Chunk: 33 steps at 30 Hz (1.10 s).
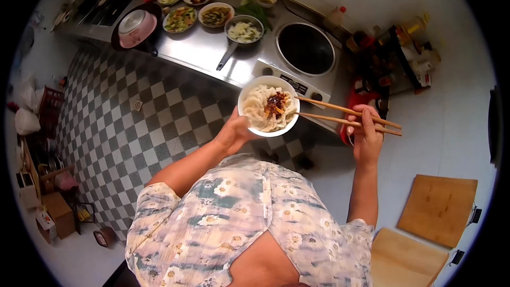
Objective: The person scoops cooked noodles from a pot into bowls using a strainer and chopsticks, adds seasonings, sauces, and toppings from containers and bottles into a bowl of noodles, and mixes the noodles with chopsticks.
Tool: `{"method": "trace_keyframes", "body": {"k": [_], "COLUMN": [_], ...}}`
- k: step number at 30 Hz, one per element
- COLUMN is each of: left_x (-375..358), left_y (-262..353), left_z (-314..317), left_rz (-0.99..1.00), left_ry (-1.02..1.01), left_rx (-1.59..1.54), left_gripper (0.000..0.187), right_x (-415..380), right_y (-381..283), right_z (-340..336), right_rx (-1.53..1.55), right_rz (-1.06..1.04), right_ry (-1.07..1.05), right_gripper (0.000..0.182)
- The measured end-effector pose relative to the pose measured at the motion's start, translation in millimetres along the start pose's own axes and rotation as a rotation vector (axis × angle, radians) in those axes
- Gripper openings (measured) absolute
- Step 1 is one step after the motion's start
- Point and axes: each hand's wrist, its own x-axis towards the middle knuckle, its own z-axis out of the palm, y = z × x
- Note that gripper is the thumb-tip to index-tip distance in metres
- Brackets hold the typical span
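A white bowl (293, 126) is held up in front of my chest by my left hand (234, 132), which grips its lower left side. Pale noodles or dumplings (257, 107) fill it, topped with dark red sauce (276, 103). From the right, my right hand (367, 130) holds a pair of wooden chopsticks (340, 110), slightly spread. Their tips reach the bowl's right edge, by the food; whether they touch it I cannot tell.
Ahead runs a steel counter (186, 56) with several dishes, a small pan (244, 29) and a round cooktop (305, 48). A pink basin (139, 29) stands left. Bottles and a rack (401, 56) are right; wooden boards (438, 210) sit lower right.
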Motion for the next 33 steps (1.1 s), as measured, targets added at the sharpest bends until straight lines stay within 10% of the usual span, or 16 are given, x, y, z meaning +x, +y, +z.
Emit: {"method": "trace_keyframes", "body": {"k": [25,33], "left_x": [49.6,96.1], "left_y": [152.3,180.7], "left_z": [-126.8,-188.0], "left_rz": [0.402,0.372], "left_ry": [0.336,0.315], "left_rx": [-0.212,-0.216], "left_gripper": [0.059,0.064], "right_x": [246.5,297.4], "right_y": [106.8,174.2], "right_z": [288.6,327.6], "right_rx": [-0.629,-0.594], "right_rz": [-0.191,-0.126], "right_ry": [-0.987,-0.88], "right_gripper": [0.021,0.022]}}
